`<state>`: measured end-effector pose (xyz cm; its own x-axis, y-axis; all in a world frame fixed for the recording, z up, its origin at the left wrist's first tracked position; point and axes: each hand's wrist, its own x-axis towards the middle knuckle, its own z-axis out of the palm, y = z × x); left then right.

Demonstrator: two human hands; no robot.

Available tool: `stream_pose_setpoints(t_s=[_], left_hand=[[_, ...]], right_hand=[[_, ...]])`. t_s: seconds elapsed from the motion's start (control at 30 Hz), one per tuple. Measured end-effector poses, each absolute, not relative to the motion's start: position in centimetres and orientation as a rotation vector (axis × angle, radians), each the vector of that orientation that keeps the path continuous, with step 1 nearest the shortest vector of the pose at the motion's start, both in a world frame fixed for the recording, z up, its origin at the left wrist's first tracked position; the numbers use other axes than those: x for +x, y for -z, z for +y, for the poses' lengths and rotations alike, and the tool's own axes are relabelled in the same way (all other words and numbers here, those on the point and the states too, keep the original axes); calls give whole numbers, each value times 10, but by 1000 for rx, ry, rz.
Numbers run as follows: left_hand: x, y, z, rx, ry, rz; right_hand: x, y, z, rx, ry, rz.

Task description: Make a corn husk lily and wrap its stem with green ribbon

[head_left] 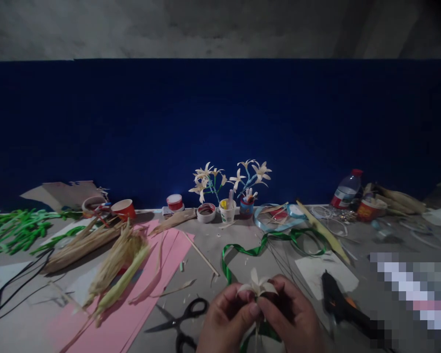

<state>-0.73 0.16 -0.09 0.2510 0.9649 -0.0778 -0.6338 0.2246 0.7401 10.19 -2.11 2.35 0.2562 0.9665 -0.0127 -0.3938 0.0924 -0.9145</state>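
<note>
Between my two hands is a pale husk flower (257, 284) with pointed petals, its thin stem hanging below. My left hand (228, 316) pinches the base of the flower from the left, thumb at the front. From the right, my right hand (290, 316) pinches the same spot, with both thumbs nearly meeting. A green ribbon (242, 249) curls across the table behind my hands, and a green piece also shows beneath them. Black-handled scissors (176, 322) lie spread beside my left hand. A black glue gun (343, 306) rests to the right of my right hand.
Corn husks (113, 264) lie on pink paper (169, 260) at the left, near green fuzzy stems (18, 228). Finished husk flowers (255, 171) stand in small cups (228, 212) at the back. A plastic bottle (347, 189) leans by a red cup (369, 208) at the right.
</note>
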Motion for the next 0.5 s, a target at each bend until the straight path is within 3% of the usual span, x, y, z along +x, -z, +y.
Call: stream_pose_setpoints(t_s=[0.5], left_hand=[[-7, -24, -10, 770, -1252, 692]], right_hand=[[102, -23, -22, -1010, -938, -853]])
